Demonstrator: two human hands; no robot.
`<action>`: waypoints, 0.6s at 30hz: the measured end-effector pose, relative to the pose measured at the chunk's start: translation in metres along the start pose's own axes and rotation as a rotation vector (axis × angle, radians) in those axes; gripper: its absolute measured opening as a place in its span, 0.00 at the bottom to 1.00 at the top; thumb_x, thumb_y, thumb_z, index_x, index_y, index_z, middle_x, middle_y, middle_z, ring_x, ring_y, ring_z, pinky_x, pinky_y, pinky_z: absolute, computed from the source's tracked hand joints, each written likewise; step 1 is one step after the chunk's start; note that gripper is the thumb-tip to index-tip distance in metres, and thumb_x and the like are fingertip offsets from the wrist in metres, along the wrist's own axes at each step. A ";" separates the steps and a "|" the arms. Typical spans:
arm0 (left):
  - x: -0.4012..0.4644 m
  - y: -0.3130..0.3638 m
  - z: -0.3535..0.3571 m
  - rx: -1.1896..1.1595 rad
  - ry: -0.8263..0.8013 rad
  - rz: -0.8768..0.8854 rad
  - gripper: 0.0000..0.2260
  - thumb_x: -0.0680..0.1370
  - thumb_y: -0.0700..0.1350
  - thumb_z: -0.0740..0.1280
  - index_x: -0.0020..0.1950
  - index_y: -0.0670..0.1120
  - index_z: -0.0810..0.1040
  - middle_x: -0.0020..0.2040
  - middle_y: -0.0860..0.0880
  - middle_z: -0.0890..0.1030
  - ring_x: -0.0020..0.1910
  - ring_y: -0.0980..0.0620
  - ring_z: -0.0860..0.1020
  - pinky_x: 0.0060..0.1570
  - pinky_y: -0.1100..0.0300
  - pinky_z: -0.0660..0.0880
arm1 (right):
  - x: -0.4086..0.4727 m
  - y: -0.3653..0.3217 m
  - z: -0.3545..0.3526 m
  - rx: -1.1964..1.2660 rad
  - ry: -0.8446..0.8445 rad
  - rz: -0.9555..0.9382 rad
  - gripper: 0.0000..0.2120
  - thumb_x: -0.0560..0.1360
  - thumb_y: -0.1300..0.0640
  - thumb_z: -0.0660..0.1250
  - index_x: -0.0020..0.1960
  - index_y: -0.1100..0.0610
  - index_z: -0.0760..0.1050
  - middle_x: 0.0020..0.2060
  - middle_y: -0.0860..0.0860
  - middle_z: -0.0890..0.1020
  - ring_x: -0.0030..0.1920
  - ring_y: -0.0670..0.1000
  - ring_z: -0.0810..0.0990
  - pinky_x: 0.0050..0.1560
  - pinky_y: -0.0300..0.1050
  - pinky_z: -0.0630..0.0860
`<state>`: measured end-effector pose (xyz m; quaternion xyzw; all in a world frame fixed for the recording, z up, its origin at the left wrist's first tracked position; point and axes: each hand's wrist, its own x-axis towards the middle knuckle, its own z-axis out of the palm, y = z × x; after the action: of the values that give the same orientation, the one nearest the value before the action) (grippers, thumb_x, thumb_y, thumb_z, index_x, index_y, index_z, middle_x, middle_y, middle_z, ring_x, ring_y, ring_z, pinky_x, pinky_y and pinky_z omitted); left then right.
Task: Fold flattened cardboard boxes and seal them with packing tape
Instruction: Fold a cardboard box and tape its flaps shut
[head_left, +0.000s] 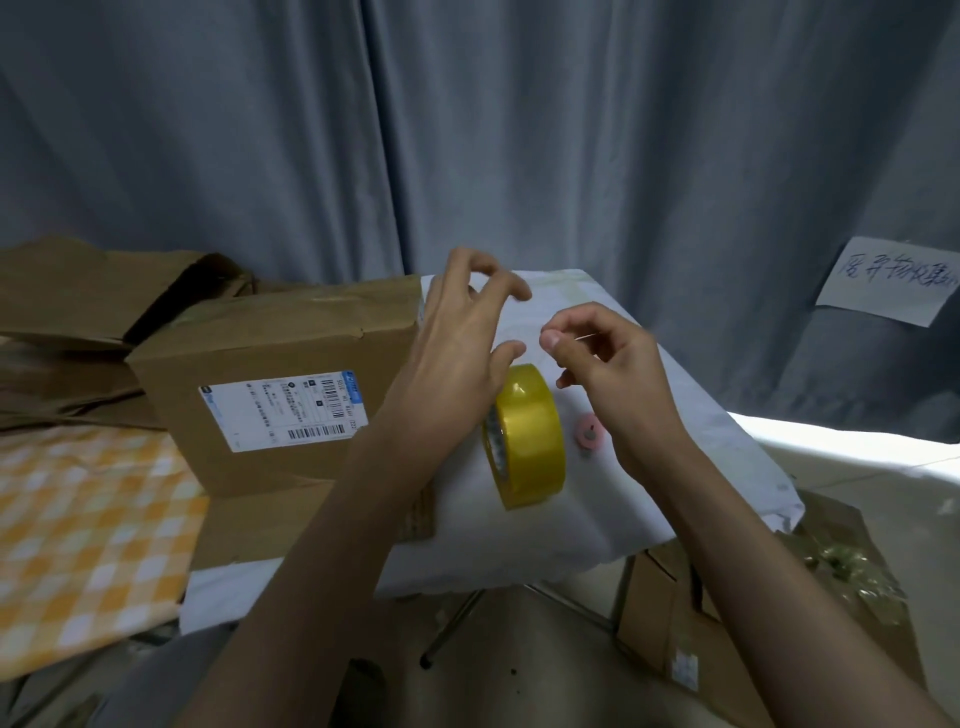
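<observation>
Above upright tape roll: left hand spread open, right hand fingers pinched, seemingly drawing clear tape beside box.

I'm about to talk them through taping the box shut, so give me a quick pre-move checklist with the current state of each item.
1. Tape roll within reach: ok, it stands on edge on the white cloth, just below both hands.
2. Tape end found: cannot tell; the right hand pinches its fingertips together, but any clear strip there is too faint to see.
3. Left hand free: ok, fingers spread, holding nothing.
4. Cardboard box folded up: ok, it stands assembled left of the cloth, label facing the camera.
5. Top flaps closed flat: cannot tell from this angle.
6. Cutter ready: cannot tell; only a small pink object lies beside the roll.
</observation>
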<state>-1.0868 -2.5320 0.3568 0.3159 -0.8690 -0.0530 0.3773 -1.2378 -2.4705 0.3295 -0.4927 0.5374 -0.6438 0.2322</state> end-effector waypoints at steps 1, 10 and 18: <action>0.000 -0.002 0.001 -0.005 0.017 -0.028 0.12 0.76 0.44 0.74 0.58 0.48 0.77 0.60 0.50 0.71 0.56 0.53 0.73 0.53 0.61 0.70 | 0.000 0.000 0.001 0.002 0.005 0.002 0.02 0.78 0.61 0.70 0.48 0.57 0.81 0.46 0.48 0.83 0.45 0.48 0.79 0.40 0.41 0.80; -0.004 -0.004 0.001 -0.218 0.032 -0.194 0.04 0.76 0.42 0.73 0.42 0.47 0.81 0.44 0.51 0.79 0.43 0.56 0.78 0.47 0.55 0.78 | -0.006 0.000 0.006 0.014 0.036 0.078 0.17 0.77 0.56 0.72 0.63 0.50 0.73 0.50 0.50 0.78 0.46 0.48 0.81 0.41 0.42 0.80; -0.007 -0.007 0.008 -0.149 0.003 -0.185 0.04 0.81 0.42 0.64 0.46 0.46 0.73 0.45 0.53 0.78 0.44 0.52 0.78 0.49 0.46 0.75 | -0.025 0.023 0.008 -0.053 -0.292 0.482 0.26 0.73 0.44 0.74 0.67 0.46 0.69 0.48 0.49 0.86 0.55 0.52 0.83 0.60 0.53 0.78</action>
<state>-1.0853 -2.5343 0.3446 0.3658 -0.8292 -0.1512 0.3947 -1.2258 -2.4603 0.2982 -0.4443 0.6164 -0.4780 0.4407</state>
